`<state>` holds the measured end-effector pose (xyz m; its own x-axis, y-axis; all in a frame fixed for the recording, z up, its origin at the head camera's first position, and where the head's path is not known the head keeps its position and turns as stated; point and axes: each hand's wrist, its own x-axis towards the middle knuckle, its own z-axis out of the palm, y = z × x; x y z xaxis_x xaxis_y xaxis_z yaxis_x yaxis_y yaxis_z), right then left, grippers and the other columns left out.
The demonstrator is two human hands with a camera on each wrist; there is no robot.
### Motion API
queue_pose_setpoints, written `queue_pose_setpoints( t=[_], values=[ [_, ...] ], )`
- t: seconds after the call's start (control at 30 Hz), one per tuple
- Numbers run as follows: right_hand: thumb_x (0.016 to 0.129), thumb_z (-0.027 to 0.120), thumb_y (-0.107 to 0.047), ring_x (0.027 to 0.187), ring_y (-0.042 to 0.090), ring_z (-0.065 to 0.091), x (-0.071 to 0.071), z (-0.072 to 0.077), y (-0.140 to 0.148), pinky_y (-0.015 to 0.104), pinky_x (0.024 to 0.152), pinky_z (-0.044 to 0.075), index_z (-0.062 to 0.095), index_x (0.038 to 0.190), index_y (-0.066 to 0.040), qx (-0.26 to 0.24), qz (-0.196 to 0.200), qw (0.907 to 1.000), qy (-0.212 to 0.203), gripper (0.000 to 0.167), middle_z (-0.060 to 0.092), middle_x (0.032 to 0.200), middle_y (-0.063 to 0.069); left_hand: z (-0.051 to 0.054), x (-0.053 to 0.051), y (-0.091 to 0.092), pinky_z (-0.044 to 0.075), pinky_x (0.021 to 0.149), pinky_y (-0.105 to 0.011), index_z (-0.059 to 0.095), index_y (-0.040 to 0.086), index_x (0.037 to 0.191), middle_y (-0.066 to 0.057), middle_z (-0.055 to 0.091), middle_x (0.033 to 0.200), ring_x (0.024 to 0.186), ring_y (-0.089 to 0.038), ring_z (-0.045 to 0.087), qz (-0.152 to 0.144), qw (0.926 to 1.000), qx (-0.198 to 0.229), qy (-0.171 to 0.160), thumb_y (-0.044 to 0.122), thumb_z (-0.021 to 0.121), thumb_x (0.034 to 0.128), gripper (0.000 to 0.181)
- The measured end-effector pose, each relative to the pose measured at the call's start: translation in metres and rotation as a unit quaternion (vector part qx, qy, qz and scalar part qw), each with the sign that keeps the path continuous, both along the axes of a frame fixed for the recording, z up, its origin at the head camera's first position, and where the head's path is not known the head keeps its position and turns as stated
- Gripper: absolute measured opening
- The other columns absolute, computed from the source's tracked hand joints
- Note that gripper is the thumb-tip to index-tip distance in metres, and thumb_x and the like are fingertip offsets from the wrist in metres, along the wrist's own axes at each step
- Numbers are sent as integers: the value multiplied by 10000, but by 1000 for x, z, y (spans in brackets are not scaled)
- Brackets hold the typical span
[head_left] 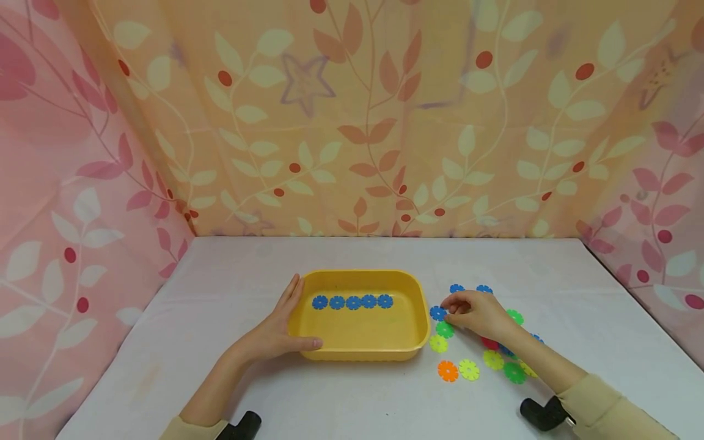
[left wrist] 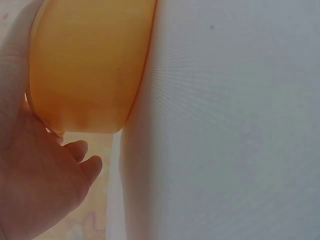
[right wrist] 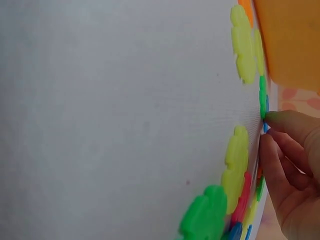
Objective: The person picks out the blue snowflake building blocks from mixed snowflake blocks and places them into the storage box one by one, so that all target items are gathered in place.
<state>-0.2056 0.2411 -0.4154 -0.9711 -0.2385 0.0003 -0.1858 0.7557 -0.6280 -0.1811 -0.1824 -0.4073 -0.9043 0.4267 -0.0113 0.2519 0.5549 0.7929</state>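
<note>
Head view gives me a white-covered tabletop with an orange leaf-print curtain behind and pink leaf-print curtains at both sides. Near the middle sits a yellow plastic tray, holding five blue flower discs in one row. I see the left hand spread at the tray's left end, fingers along the side, thumb over the near rim. Just beyond the right end, I have the right hand pinching a single blue flower disc between thumb and fingertips. Around it lie a green disc, an orange disc, yellow discs and a partly hidden red disc.
</note>
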Motion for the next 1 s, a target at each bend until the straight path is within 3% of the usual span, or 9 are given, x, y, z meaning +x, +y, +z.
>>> queue_pose_setpoints(
  t=[0.33,0.6,0.8,1.0],
  values=[
    [829,783,-158,740,151,518,0,3,2,209,621,473,719,986,-97,78,328,9989,319,181,579,781,-48,1,0,1,113,1131,-597,-23,143,1575,99,-166,1606,1481,-282,-59,2,10000,-14,31,483,821,728,1243],
    [806,808,-203,708,125,527,0,2,4,200,616,473,716,932,-110,225,309,9978,546,181,586,749,-71,-1,0,0,112,1130,-599,-19,138,1575,86,-161,1609,1481,-289,-55,-9,10000,36,38,478,820,731,1237],
    [798,814,-242,686,101,575,0,2,8,196,621,499,730,932,-98,78,52,9974,709,213,637,762,-86,-1,1,0,112,1130,-600,-18,138,1575,78,-159,1611,1481,-288,-58,-13,10000,41,67,478,819,731,1237],
    [831,785,-313,763,136,652,2,20,5,219,676,547,722,1030,-92,-487,-484,9975,178,304,691,861,-25,0,1,0,112,1127,-605,-23,146,1575,77,-160,1611,1481,-290,-63,-26,10000,50,56,478,823,727,1243]
  ],
)
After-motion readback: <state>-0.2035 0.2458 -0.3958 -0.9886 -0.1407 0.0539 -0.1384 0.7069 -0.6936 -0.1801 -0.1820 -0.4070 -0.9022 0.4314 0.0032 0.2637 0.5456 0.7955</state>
